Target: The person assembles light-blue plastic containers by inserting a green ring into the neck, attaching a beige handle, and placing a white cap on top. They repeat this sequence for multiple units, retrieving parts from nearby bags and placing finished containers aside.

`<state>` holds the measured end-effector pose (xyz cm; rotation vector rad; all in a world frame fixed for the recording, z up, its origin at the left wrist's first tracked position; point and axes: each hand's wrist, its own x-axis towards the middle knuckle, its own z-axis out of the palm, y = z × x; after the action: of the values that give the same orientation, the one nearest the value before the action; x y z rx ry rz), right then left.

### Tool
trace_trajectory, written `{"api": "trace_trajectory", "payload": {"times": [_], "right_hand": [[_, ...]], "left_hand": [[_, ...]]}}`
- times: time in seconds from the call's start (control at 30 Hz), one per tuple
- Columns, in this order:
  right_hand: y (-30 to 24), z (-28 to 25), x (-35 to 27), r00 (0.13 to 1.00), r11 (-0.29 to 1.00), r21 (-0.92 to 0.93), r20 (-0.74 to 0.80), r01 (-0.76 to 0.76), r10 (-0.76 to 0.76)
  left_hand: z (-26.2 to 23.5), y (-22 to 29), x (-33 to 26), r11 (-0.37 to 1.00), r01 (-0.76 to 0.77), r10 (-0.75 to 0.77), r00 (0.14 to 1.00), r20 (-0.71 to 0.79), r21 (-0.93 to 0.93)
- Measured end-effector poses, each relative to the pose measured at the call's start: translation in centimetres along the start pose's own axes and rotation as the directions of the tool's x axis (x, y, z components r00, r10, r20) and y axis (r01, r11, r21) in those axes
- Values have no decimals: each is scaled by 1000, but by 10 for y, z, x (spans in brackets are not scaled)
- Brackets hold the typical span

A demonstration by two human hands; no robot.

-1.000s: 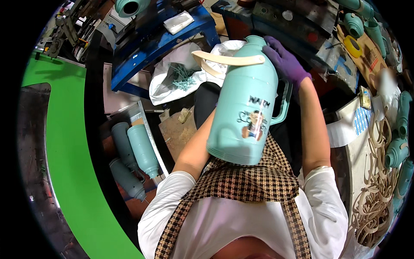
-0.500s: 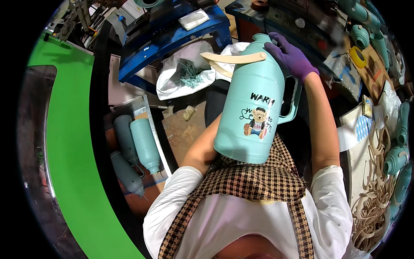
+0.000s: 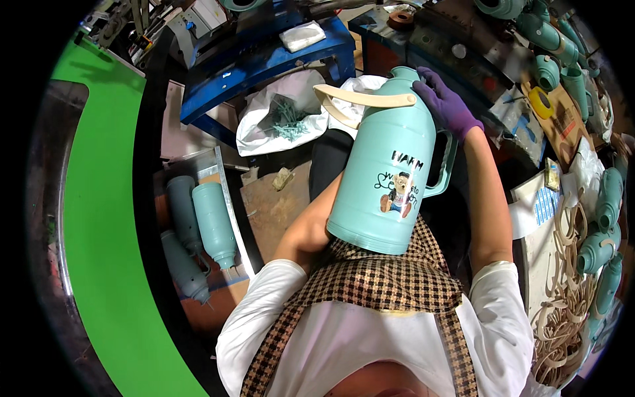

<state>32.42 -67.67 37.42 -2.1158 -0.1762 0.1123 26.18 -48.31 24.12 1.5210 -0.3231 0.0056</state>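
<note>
Purple-gloved right hand (image 3: 450, 106) holds teal flask (image 3: 380, 178) by shoulder, tilted over my apron (image 3: 360, 281). Left hand hidden, can't tell its grip. Flask could drop if glossy shoulder slides under my palm.

The flask (image 3: 377, 159) is mint green, its side handle (image 3: 450, 162) the same, its carrying handle (image 3: 377, 100) cream. On it, black lettering (image 3: 407, 159) and a brown bear (image 3: 397, 197) in a black cap. The right hand (image 3: 448, 106) wears a purple glove (image 3: 455, 114). The apron (image 3: 370, 281) has a tan-and-black check; the shirt (image 3: 370, 337) is white. The table (image 3: 106, 198) is bright green, the bench (image 3: 264, 63) blue, the sack (image 3: 254, 135) white with teal strips (image 3: 289, 124), the roll of tape (image 3: 539, 104) yellow, the straps (image 3: 562, 327) beige
</note>
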Motion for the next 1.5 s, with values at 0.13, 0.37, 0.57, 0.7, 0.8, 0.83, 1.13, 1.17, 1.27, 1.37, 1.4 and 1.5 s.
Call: {"api": "trace_trajectory", "payload": {"times": [0.13, 0.37, 0.57, 0.7, 0.8, 0.83, 1.13, 1.17, 1.27, 1.37, 1.4, 1.5], "right_hand": [[33, -18, -4, 999, 999, -37, -46, 18, -19], [62, -50, -54, 993, 870, 493, 113, -32, -27], [95, -113, -154, 959, 892, 449, -231, -42, 161], [181, -161, -272, 725, 822, 462, -683, 334, 90], [283, -212, -426, 440, 931, -92, -862, 352, -252], [308, -224, -462, 412, 573, 342, -911, 745, 7], [241, -337, -530, -383, 705, -58, -869, 706, 312], [247, -360, -548, -437, 699, -73, -826, 711, 357], [263, -407, -584, -556, 709, -118, -714, 695, 426], [286, -428, -584, -613, 771, -109, -679, 628, 403], [289, -434, -594, -633, 798, -102, -672, 594, 385], [307, -442, -604, -679, 870, -52, -649, 491, 344]], "left_hand": [[10, 0, 6, 1000, 5, -5, 998, 66, -5], [9, -4, 17, 990, 113, -86, 952, 292, -79], [-11, 18, 5, 995, 65, -95, 775, 625, 72], [-21, 24, -3, 908, 406, -241, 702, 670, -99], [-15, 16, 2, 949, 265, -73, 713, 697, -171], [-9, 20, 4, 931, 316, -101, 706, 701, -184], [19, 176, 151, 888, -411, 51, 535, 843, 206], [31, 220, 177, 876, -433, 93, 585, 806, 214], [59, 371, 265, 840, -462, 134, 686, 715, 286], [85, 517, 335, 646, -624, 374, 760, 531, 439], [103, 548, 349, 596, -573, 407, 819, 404, 562], [128, 601, 396, 589, -330, 193, 944, 268, 738]]}}
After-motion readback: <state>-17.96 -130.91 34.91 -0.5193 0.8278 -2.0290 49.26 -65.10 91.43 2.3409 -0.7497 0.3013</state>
